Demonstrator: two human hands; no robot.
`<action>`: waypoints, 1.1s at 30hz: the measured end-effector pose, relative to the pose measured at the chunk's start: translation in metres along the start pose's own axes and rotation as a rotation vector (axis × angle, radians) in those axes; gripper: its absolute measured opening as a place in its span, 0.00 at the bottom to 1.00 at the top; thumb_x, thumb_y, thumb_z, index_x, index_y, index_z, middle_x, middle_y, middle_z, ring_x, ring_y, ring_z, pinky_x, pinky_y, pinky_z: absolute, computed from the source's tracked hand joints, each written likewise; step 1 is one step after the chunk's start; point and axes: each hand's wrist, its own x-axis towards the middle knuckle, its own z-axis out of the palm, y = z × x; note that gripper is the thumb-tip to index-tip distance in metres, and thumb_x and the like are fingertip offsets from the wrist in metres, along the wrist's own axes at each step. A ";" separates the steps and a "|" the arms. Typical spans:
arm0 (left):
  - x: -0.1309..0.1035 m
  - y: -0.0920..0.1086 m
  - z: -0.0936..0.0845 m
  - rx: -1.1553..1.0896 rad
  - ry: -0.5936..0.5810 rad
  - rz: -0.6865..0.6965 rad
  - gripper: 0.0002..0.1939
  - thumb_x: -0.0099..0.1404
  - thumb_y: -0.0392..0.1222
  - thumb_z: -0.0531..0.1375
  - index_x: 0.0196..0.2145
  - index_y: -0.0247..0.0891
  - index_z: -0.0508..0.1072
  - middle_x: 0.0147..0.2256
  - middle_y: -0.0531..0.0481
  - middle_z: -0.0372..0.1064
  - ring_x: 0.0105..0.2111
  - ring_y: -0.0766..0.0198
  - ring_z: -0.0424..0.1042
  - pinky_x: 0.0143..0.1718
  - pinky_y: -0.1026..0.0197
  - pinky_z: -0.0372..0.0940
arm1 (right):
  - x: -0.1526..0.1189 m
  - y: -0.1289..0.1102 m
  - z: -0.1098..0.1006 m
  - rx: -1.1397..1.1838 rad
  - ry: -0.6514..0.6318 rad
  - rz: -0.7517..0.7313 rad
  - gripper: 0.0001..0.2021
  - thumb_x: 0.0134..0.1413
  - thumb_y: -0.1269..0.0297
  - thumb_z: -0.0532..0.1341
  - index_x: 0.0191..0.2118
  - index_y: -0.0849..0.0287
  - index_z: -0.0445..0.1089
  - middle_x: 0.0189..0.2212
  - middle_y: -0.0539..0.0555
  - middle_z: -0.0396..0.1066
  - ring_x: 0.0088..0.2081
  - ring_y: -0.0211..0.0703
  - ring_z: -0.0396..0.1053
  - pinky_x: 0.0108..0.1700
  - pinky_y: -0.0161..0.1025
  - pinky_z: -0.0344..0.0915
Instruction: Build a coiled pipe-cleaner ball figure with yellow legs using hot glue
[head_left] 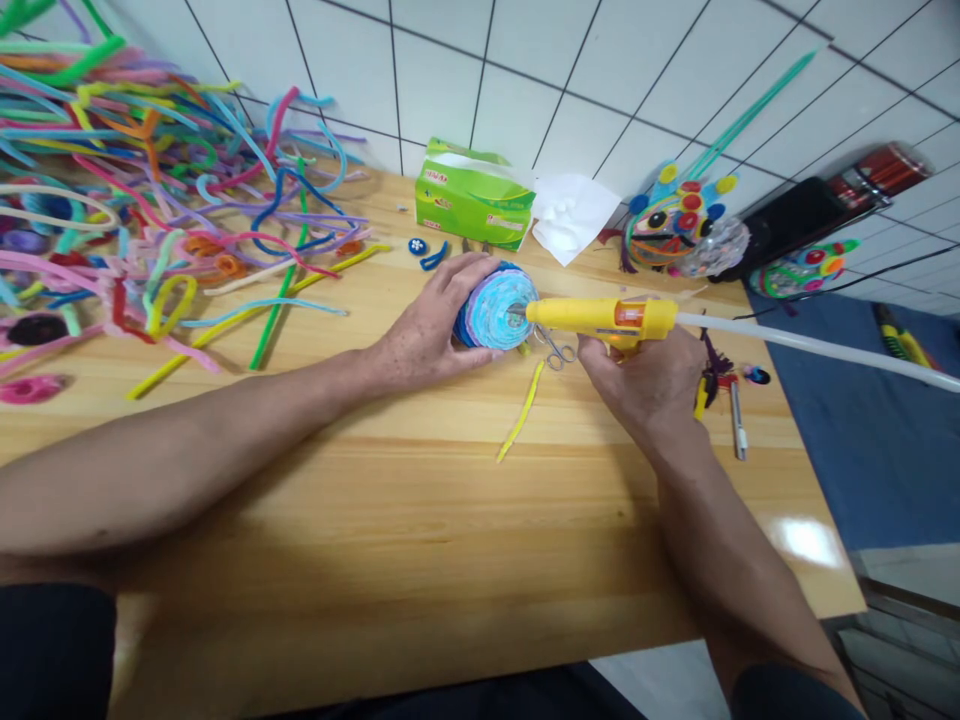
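Observation:
My left hand (431, 325) is wrapped round a blue and purple coiled pipe-cleaner piece (501, 312), rounded, with its light blue end turned to the right. My right hand (652, 375) grips a yellow hot glue gun (577, 315). A long whitish glue stick (817, 345) sticks out of the gun's back. The gun's nozzle meets the light blue end of the coil; whether glue is coming out is too small to tell. Small scissors (556, 352) lie just under the gun, and a short yellow pipe cleaner (521, 412) rests nearer to me.
A big tangle of coloured pipe cleaners (172, 190) covers the table's left. Along the tiled wall stand a green tissue pack (472, 200), a white paper (574, 215) and a decorated jar (671, 230). A utility knife (738, 420) lies near the right edge.

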 end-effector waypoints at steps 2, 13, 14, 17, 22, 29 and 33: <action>0.000 -0.001 0.000 -0.001 -0.007 0.004 0.54 0.67 0.67 0.75 0.79 0.51 0.55 0.76 0.37 0.60 0.78 0.32 0.58 0.80 0.24 0.55 | 0.000 0.000 -0.001 0.011 -0.012 0.008 0.16 0.52 0.53 0.66 0.43 0.57 0.79 0.23 0.55 0.72 0.31 0.59 0.77 0.38 0.54 0.74; 0.000 0.000 0.000 0.007 0.005 0.058 0.51 0.72 0.68 0.71 0.80 0.51 0.53 0.75 0.37 0.60 0.77 0.34 0.59 0.80 0.25 0.57 | 0.002 -0.001 -0.003 0.017 -0.024 -0.002 0.15 0.54 0.54 0.66 0.45 0.54 0.75 0.23 0.53 0.71 0.31 0.57 0.76 0.38 0.51 0.72; 0.000 0.000 0.001 0.005 0.005 0.044 0.51 0.71 0.68 0.72 0.79 0.51 0.54 0.75 0.37 0.61 0.77 0.33 0.59 0.80 0.25 0.57 | 0.002 0.000 -0.002 0.007 -0.012 -0.010 0.14 0.54 0.54 0.65 0.44 0.54 0.75 0.23 0.53 0.71 0.31 0.57 0.76 0.37 0.50 0.72; 0.001 0.000 0.001 -0.001 0.004 -0.007 0.53 0.68 0.71 0.73 0.79 0.51 0.57 0.75 0.37 0.61 0.78 0.32 0.57 0.80 0.24 0.55 | 0.002 0.000 -0.001 -0.012 0.012 -0.029 0.12 0.54 0.55 0.65 0.43 0.53 0.75 0.22 0.52 0.71 0.30 0.55 0.75 0.36 0.48 0.71; 0.002 0.002 -0.001 -0.020 -0.018 -0.029 0.53 0.66 0.72 0.74 0.78 0.52 0.59 0.75 0.39 0.62 0.78 0.31 0.57 0.80 0.23 0.55 | 0.002 -0.001 -0.002 -0.038 -0.004 -0.019 0.13 0.52 0.55 0.65 0.42 0.54 0.77 0.21 0.53 0.72 0.29 0.56 0.76 0.36 0.50 0.73; 0.002 0.001 -0.001 -0.013 -0.017 -0.006 0.53 0.67 0.70 0.74 0.78 0.52 0.58 0.76 0.38 0.61 0.78 0.32 0.57 0.80 0.23 0.55 | 0.001 0.003 0.000 0.023 0.000 -0.004 0.15 0.54 0.55 0.66 0.45 0.55 0.78 0.22 0.51 0.69 0.32 0.58 0.77 0.41 0.54 0.76; 0.001 0.001 -0.001 -0.017 -0.020 -0.017 0.53 0.67 0.71 0.74 0.78 0.51 0.58 0.76 0.38 0.61 0.78 0.31 0.57 0.80 0.23 0.55 | 0.000 0.006 0.001 0.025 0.006 -0.007 0.11 0.54 0.54 0.66 0.40 0.53 0.76 0.22 0.52 0.69 0.31 0.56 0.75 0.40 0.52 0.74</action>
